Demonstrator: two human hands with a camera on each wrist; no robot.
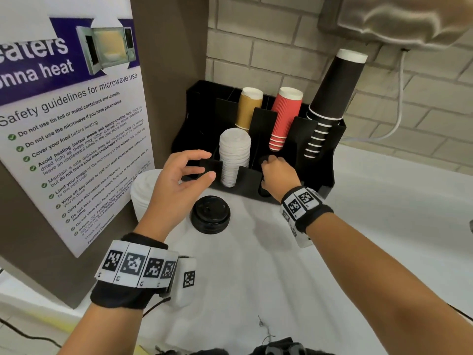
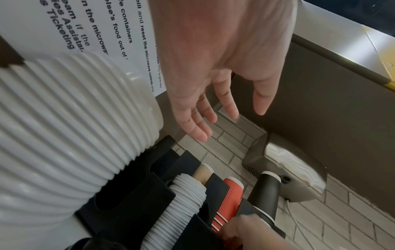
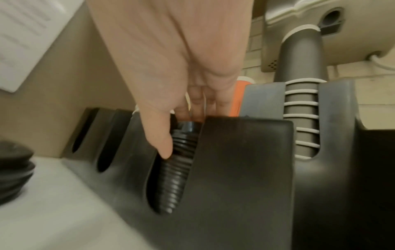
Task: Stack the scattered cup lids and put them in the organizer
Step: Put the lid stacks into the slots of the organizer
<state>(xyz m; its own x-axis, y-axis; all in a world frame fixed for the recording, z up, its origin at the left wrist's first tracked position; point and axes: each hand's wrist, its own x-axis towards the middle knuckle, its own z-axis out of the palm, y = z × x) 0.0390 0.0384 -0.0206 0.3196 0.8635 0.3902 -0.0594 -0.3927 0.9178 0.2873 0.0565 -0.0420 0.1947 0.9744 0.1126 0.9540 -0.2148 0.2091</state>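
Observation:
A black organizer (image 1: 317, 170) stands against the brick wall. One front slot holds a stack of white lids (image 1: 234, 157). In the slot to its right, my right hand (image 1: 268, 165) grips the top of a stack of black lids (image 3: 177, 177), thumb in front and fingers behind (image 3: 179, 133). My left hand (image 1: 202, 166) hovers open and holds nothing, just in front of the organizer's left end. Under it, a second stack of white lids (image 1: 144, 193) stands on the counter (image 2: 64, 135). A short stack of black lids (image 1: 210, 215) sits on the counter between my hands.
Brown cups (image 1: 249, 108), red cups (image 1: 284, 119) and tall black cups (image 1: 330, 98) fill the rear slots. A microwave safety poster (image 1: 71, 124) on a brown panel closes off the left. A wall-mounted unit (image 1: 404, 19) with a cable hangs at upper right. White counter (image 1: 384, 213) extends right.

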